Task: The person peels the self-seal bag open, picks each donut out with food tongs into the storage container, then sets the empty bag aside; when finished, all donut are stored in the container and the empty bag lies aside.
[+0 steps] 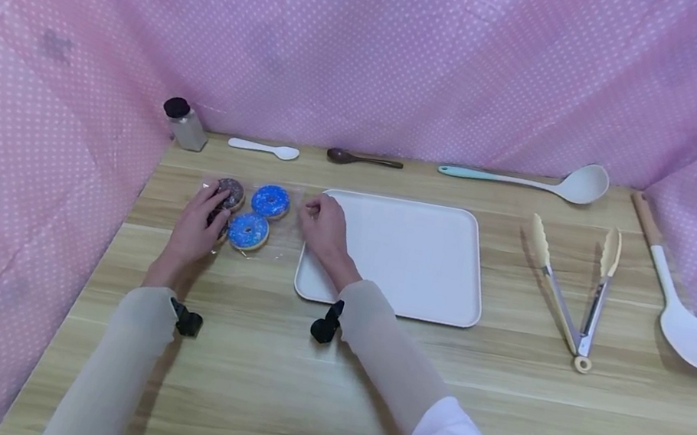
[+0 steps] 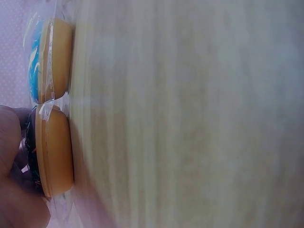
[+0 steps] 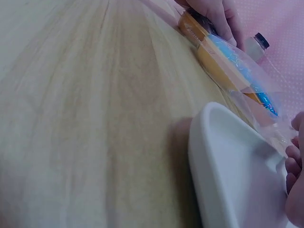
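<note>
**A:** Where is the work at?

**B:** Both hands are on the clear plastic packet of doughnuts [image 1: 248,215], which lies on the light wood worktop [image 1: 362,375] just left of the white rounded-corner plastic tray [image 1: 412,256]. In it are two blue-iced doughnuts [image 1: 259,216] and chocolate-iced ones at the left end; how many of those I cannot tell.

**A:** And the hands?

**B:** The left hand [image 1: 199,222] rests its fingers over the chocolate end, curled round the packet's left edge. The right hand [image 1: 322,228] pinches the packet's right edge, over the tray's far-left corner; the right wrist view shows film at its fingertips [image 3: 292,159].

**A:** So which step?

**B:** I judge it to be getting hold of the packet at both ends, either to open it or to shift it. It is still sealed as far as I can see.

**A:** What would the next move need?

**B:** Probably a firm pinch on thin, slippery film, with the left hand keeping the doughnuts from sliding.

**A:** Anything else about?

**B:** Cream-tipped metal tongs [image 1: 575,296] right of the tray, a white spatula [image 1: 687,324] further right, and a pale ladle [image 1: 537,181], a dark spoon [image 1: 362,159], a small white spoon [image 1: 265,148] and a dark-capped jar [image 1: 184,123] along the far edge.
</note>
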Motion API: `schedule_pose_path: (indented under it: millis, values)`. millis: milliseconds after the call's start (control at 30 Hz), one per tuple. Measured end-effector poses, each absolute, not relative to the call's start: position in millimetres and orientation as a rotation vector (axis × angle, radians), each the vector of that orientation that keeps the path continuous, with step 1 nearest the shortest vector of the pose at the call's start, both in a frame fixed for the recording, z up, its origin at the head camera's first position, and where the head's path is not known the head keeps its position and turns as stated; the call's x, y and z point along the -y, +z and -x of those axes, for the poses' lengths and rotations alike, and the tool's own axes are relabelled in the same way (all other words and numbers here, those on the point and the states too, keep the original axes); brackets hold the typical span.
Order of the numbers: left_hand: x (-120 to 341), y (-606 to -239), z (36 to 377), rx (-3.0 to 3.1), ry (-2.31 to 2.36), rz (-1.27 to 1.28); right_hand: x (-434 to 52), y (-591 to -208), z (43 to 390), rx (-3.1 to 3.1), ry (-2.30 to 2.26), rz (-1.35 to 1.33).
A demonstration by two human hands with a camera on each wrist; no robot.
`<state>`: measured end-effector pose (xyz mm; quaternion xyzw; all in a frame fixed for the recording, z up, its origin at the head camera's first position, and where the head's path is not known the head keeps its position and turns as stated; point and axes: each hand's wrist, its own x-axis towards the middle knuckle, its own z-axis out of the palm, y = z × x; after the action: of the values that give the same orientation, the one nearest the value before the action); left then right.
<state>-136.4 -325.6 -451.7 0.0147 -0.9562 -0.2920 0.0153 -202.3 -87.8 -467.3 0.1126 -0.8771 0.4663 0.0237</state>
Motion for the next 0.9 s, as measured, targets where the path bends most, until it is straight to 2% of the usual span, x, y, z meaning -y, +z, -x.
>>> schedule_pose_path:
  millis: [533, 900]
  values:
    - [327, -455, 137, 2.959, -0.897, -0.033, 97, -464, 216, 2.798, 1.327, -0.379]
    - [327, -455, 137, 2.946, -0.892, -0.035, 89, -466, 215, 2.742, 1.442, -0.242]
